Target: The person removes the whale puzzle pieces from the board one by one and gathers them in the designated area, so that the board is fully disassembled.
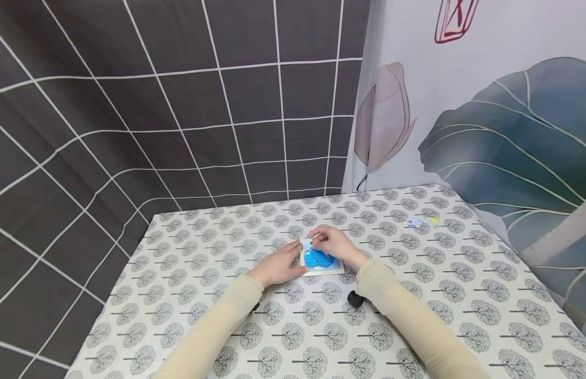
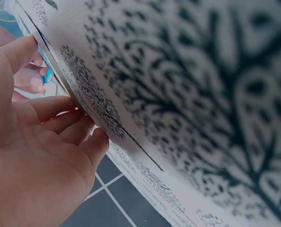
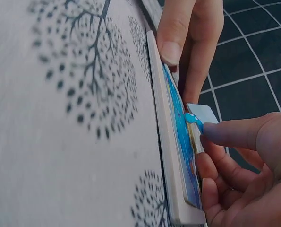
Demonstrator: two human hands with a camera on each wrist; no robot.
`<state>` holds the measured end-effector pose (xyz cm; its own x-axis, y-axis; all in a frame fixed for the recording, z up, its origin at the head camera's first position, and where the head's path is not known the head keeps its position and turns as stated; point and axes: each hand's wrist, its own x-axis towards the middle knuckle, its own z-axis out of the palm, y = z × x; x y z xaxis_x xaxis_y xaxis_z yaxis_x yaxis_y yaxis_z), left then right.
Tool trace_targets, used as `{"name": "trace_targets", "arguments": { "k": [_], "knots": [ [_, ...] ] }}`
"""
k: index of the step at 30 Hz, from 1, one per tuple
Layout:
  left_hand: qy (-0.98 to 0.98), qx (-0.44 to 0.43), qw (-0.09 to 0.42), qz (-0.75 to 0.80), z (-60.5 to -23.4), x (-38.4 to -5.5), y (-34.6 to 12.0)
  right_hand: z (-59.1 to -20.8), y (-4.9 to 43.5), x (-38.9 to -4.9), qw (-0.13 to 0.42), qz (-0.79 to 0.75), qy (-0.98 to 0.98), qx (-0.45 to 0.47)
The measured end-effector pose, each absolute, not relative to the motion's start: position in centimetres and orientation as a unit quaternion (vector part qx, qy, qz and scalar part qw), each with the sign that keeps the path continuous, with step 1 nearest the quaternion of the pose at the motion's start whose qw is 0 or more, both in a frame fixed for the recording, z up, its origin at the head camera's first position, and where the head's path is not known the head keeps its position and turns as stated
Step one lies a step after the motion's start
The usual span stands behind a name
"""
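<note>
A small jigsaw puzzle point(image 1: 317, 258) with a blue whale picture in a pale wooden tray point(image 3: 165, 142) lies on the table. At its left side, my left hand point(image 1: 278, 265) holds the tray, with the thumb near the front corner and fingertips along the edge. My right hand point(image 1: 334, 243) is over the back right part of the puzzle. Between its thumb and fingers it pinches a puzzle piece point(image 3: 192, 119), light with a bright blue patch. The piece is tilted up at the picture's surface; whether it touches the picture I cannot tell. The right fingers hide part of the puzzle.
Farther right on the table are a loose light-blue piece point(image 1: 413, 222) and a small yellow piece point(image 1: 434, 221). A black round object point(image 1: 355, 299) shows by the right forearm. The tree-patterned cloth point(image 1: 293, 337) covers the table; a dark grid curtain point(image 1: 179, 105) hangs behind.
</note>
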<state>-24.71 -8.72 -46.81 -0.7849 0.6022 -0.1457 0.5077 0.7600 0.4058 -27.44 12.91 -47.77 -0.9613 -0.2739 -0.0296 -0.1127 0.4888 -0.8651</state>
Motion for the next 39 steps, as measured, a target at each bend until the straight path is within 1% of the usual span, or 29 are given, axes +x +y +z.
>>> {"name": "trace_targets", "arguments": {
  "k": [7,13,20,27,30,37,39],
  "knots": [
    [0.929,0.296,0.136,0.176,-47.0,-24.8,-8.8,-48.0,13.8,-27.5,0.092,-0.532,0.836,-0.103],
    [0.928,0.296,0.134,0.18,-47.0,-24.7,-8.7,-47.8,15.5,-28.1,0.087,-0.501,0.855,-0.107],
    [0.928,0.295,0.135,0.184,-47.0,-24.6,-8.8,-47.0,17.6,-28.0,0.08,-0.519,0.848,-0.063],
    [0.93,0.296,0.134,0.17,-47.0,-24.7,-8.9,-46.9,19.8,-28.2,0.092,-0.553,0.828,-0.016],
    [0.929,0.298,0.136,0.173,-46.9,-24.6,-8.9,-47.1,20.7,-28.2,0.085,-0.547,0.833,-0.02],
    [0.928,0.298,0.137,0.178,-46.7,-24.5,-8.8,-47.6,22.9,-28.8,0.041,-0.52,0.853,-0.019],
    [0.928,0.297,0.137,0.179,-46.7,-24.5,-8.8,-47.6,23.5,-28.7,0.036,-0.518,0.854,-0.015]
  ]
}}
